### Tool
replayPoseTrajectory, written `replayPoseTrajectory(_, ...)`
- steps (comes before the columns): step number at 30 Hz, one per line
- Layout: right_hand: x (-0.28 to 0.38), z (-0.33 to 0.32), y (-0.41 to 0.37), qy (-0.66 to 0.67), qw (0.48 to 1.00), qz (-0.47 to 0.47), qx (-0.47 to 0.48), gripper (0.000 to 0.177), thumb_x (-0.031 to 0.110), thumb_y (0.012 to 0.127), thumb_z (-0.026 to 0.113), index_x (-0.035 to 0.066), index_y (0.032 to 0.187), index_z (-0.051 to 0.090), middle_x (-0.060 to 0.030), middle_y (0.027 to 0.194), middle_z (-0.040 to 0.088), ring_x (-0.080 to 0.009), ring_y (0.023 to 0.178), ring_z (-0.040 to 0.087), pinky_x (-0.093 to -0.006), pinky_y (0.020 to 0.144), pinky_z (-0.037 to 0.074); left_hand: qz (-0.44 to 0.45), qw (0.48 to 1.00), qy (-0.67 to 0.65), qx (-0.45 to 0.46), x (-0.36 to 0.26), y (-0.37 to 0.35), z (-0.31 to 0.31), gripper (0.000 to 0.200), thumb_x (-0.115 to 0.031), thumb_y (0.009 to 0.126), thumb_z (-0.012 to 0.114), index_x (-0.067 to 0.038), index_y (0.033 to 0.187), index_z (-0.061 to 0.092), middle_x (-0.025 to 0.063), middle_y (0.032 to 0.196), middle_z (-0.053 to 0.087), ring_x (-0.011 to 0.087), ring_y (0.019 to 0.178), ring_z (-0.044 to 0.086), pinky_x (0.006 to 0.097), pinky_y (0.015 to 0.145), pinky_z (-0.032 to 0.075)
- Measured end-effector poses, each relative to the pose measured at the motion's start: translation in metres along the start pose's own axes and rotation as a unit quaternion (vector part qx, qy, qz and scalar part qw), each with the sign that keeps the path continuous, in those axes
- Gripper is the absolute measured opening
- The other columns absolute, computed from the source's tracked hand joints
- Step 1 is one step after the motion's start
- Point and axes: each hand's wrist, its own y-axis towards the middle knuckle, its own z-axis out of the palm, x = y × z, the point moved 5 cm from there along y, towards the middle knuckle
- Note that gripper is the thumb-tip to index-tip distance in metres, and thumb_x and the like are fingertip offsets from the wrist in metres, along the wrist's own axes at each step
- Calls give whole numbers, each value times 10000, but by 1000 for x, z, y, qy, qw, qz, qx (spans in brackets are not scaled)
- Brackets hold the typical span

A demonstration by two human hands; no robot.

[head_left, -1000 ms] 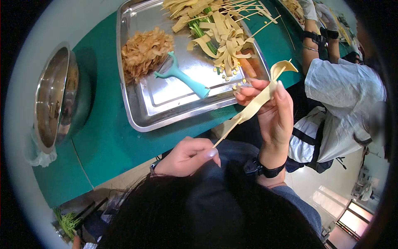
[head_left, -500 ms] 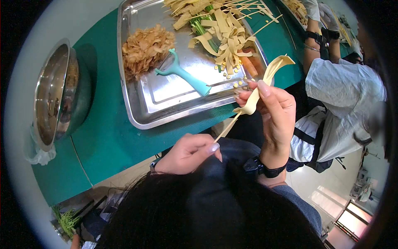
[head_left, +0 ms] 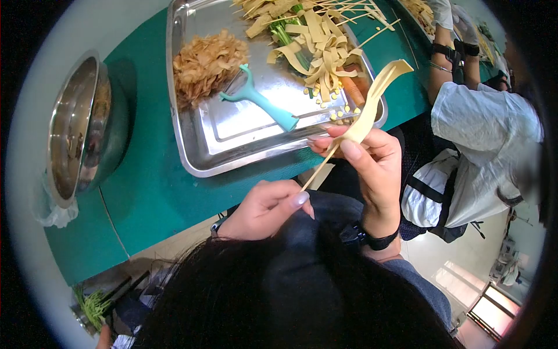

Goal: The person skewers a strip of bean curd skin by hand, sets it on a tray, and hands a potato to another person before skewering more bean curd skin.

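Observation:
My left hand [head_left: 264,210] pinches the lower end of a thin wooden skewer [head_left: 318,170], which slants up to the right. A pale yellow strip, like tofu skin [head_left: 372,102], is on the skewer's upper end, its free end curling upward. My right hand [head_left: 375,166] grips the strip's lower part between thumb and fingers, close to where the skewer meets it. Beyond my hands lies the metal tray [head_left: 232,163], with a turquoise peeler [head_left: 267,104], a heap of brownish flakes [head_left: 206,67], and a pile of similar yellow strips [head_left: 325,49] on it.
A steel bowl [head_left: 75,128] stands tilted-looking at the left of the green table [head_left: 157,203]. Small yellow pieces and a carrot-like orange item [head_left: 351,90] lie in the tray's right corner. Loose skewers [head_left: 340,9] lie at the back. A person in a light shirt [head_left: 488,125] works at right.
My right hand has shifted down and left along the strip, nearer to the skewer. More of the strip now extends above my fingers. My left hand keeps its hold on the skewer.

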Motion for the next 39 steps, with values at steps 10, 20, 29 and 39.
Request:
replayPoseTrajectory(10,-12,0,2,-4,998,55,-28,188,50,838,591,-83,967,621,-173,853,664,-188,782,657,-260,748,512,10,1000,2,-18,-1,2,-1,251,-174,929,464,2,803,591,62,703,591,118,645,549,236,607,418)
replayPoseTrajectory(20,-17,5,2,19,995,97,1,186,99,846,601,-49,949,646,-148,835,668,-164,763,652,-249,718,515,4,999,30,-21,-6,8,-5,268,-200,931,463,-18,793,603,49,666,566,100,581,501,234,553,387)
replayPoseTrajectory(29,-9,-4,11,-2,1000,30,4,314,152,857,578,-84,1063,562,-162,966,642,-200,866,631,-273,805,489,19,999,20,-22,-4,10,-4,268,-206,928,469,-15,795,602,27,621,520,88,552,454,231,525,357)
replayPoseTrajectory(39,0,-30,17,69,992,-6,-109,294,194,882,553,-81,978,593,-192,855,650,-223,740,657,-308,689,545,53,998,7,15,12,8,1,263,-198,930,470,-10,800,601,22,609,496,80,558,436,230,524,351)
